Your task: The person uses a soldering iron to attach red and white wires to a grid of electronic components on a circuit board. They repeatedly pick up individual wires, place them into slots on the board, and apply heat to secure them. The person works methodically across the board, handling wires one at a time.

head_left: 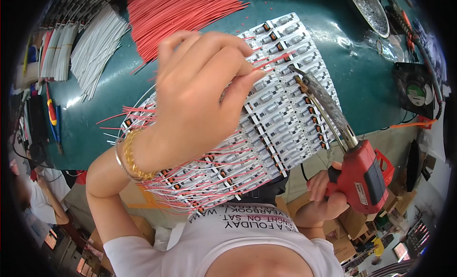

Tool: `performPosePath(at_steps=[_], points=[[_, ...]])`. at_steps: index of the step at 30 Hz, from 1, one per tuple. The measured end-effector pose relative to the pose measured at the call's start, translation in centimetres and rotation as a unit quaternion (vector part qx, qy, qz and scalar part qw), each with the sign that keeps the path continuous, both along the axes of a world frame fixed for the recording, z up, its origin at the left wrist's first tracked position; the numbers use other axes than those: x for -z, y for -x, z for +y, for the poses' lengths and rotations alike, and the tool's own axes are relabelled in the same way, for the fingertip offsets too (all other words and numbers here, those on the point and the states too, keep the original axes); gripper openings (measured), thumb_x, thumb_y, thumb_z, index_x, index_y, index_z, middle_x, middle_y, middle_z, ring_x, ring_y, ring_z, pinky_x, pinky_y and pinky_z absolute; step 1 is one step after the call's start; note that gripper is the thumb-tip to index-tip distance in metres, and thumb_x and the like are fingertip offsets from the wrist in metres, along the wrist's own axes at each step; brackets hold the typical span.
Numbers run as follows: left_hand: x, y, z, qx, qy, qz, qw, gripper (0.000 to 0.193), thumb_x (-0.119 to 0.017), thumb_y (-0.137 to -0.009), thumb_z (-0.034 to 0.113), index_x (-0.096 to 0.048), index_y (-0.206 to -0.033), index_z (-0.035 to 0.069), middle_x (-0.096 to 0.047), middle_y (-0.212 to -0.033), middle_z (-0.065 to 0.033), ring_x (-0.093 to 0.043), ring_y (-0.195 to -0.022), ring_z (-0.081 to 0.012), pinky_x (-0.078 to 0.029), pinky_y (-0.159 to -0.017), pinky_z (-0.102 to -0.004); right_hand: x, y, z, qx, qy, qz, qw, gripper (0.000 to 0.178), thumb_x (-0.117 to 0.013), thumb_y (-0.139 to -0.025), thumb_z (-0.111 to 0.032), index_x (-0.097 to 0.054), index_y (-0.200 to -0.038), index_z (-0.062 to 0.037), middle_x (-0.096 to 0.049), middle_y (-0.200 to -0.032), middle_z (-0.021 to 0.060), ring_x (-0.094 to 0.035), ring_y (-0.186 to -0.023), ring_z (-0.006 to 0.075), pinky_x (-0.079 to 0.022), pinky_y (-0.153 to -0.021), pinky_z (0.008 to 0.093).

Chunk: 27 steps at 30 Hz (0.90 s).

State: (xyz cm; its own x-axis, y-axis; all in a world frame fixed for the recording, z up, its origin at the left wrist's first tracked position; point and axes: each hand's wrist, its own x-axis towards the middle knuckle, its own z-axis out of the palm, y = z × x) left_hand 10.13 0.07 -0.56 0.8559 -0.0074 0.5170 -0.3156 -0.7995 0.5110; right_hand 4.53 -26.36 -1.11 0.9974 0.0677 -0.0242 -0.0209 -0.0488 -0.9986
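Circuit-board panel (pixel 285 153), a grid of small boards, fills the centre of the frame, its lower part reaching past the near edge of the green table (pixel 366 96), probably to bring the rows close to the body. Red and white wires trail from its lower left. Above it, the left hand (pixel 202 86) pinches a thin red wire (pixel 281 58) between thumb and fingertips, seemingly to steady it. The right hand (pixel 328 191), lower right, grips a red soldering gun (pixel 364 174) by its handle, apparently so the metal tip can angle toward that wire. Upper left, piles of red wires (pixel 176 20) and white wires (pixel 95 48) lie loosely aligned (handy for picking singly, presumably).
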Motion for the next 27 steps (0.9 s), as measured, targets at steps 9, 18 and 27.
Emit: performPosePath(at_steps=[9,18,27], points=[[-0.1,1.2,-0.5,0.018,0.061,0.151,0.986,0.010,-0.070,-0.073,0.007,-0.061,-0.067,0.006,-0.057,-0.059,-0.0009,-0.046,-0.052,-0.0147,-0.032,-0.069,-0.0292,-0.1,0.6,-1.0,-0.021,-0.013,0.011,1.000,0.078,-0.056,-0.080,-0.059,-0.041,-0.116,0.0093,-0.042,-0.045,0.0001,-0.039,-0.036,0.0105,-0.035,-0.039,0.0231],[0.1,0.9,-0.7,0.024,0.038,0.132,0.990,0.014,-0.070,-0.072,0.006,-0.058,-0.065,0.006,-0.055,-0.058,-0.0013,-0.047,-0.052,-0.0162,-0.031,-0.066,-0.0303,0.9,1.1,-2.2,-0.032,-0.043,0.034,0.998,0.070,-0.061,-0.080,-0.052,-0.044,-0.112,0.0083,-0.045,-0.048,0.0020,-0.042,-0.038,0.0120,-0.036,-0.039,0.0246],[0.3,1.1,-0.8,0.017,0.011,0.122,0.992,0.014,-0.071,-0.071,0.005,-0.058,-0.065,0.006,-0.055,-0.059,-0.0018,-0.047,-0.053,-0.0175,-0.032,-0.066,-0.0310,-0.1,0.7,-1.0,-0.040,0.006,0.001,0.999,0.075,-0.062,-0.078,-0.053,-0.044,-0.113,0.0108,-0.044,-0.046,0.0014,-0.041,-0.037,0.0114,-0.036,-0.039,0.0244]])
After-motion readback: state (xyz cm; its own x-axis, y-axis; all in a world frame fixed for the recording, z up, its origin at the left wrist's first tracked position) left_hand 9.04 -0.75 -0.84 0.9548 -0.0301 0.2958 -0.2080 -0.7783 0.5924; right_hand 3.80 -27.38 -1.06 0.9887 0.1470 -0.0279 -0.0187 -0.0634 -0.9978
